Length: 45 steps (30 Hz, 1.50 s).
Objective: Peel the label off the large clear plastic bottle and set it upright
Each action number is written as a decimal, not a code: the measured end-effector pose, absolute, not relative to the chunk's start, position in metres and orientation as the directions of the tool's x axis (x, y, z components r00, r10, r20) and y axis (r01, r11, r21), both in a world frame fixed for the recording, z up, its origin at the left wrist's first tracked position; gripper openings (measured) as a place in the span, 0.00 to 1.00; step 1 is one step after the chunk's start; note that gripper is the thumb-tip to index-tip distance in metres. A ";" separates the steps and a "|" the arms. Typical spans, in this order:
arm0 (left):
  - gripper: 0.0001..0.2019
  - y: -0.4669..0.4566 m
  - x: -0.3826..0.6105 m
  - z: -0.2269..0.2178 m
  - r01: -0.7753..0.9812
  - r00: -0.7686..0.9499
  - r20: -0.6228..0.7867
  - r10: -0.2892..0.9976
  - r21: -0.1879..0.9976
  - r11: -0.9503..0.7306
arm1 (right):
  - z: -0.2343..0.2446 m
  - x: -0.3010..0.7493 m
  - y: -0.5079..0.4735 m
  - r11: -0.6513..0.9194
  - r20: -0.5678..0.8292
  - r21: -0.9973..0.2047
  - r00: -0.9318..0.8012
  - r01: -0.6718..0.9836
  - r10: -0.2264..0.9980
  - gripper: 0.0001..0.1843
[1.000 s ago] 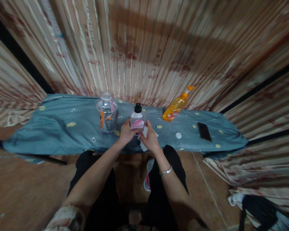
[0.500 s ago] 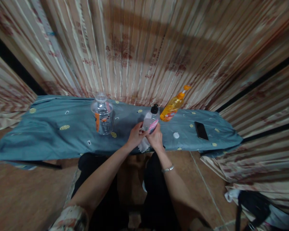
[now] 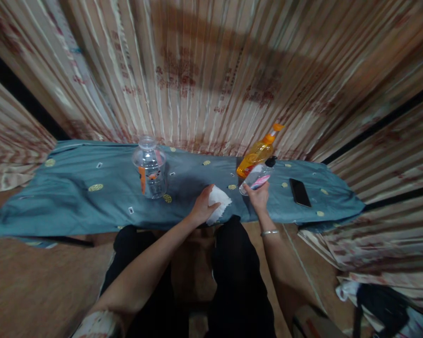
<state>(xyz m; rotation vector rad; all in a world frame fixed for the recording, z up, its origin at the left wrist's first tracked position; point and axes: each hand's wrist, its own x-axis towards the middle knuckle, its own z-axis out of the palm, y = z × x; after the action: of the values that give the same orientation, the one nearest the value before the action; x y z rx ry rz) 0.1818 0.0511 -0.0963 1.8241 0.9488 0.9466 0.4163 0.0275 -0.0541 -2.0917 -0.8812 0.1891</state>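
My left hand (image 3: 201, 207) is closed on a white cloth or tissue (image 3: 219, 202) with a scalloped edge, low over the front of the cloth-covered table. Farther right, my right hand (image 3: 258, 197) grips a clear bottle (image 3: 256, 177) with a black cap and a pink-and-white label. That bottle tilts to the right, its cap up. Just behind it stands an orange dish soap bottle (image 3: 255, 157) with an orange pump top, partly covered by the clear one. A large transparent plastic bottle (image 3: 150, 171), uncapped, stands to the left of my left hand.
A black phone (image 3: 300, 192) lies at the right on the teal tablecloth (image 3: 74, 188). Striped curtains (image 3: 197, 70) hang behind, with dark metal poles (image 3: 384, 122) at the sides. A dark bag (image 3: 382, 307) rests on the floor at lower right.
My hands have parted. The right one has carried the clear bottle rightward to the soap bottle, hiding the small white disc there. The left hand stays near the middle with the white cloth.
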 end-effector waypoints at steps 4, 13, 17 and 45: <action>0.33 0.050 0.176 -0.093 0.247 0.415 0.222 0.882 0.906 -0.344 | -0.058 0.430 0.035 -0.410 0.175 -0.740 0.742 0.533 0.647 0.42; 0.34 0.052 0.163 -0.087 0.264 0.402 0.210 0.891 0.905 -0.333 | -0.073 0.443 0.040 -0.394 0.189 -0.728 0.716 0.561 0.672 0.50; 0.34 0.055 0.156 -0.088 0.265 0.396 0.212 0.893 0.905 -0.332 | -0.079 0.452 0.032 -0.342 0.257 -0.660 0.629 0.669 0.734 0.56; 0.39 0.054 0.021 -0.014 0.419 -0.074 0.555 0.829 0.771 -0.479 | 0.026 0.299 0.043 0.221 0.211 -0.841 -0.075 0.494 0.974 0.25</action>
<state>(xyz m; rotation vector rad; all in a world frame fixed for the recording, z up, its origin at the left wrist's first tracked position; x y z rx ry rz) 0.0214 0.0543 -0.0142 1.8470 1.3432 1.5709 0.2994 0.0434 0.0255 -1.3855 -1.6925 0.7543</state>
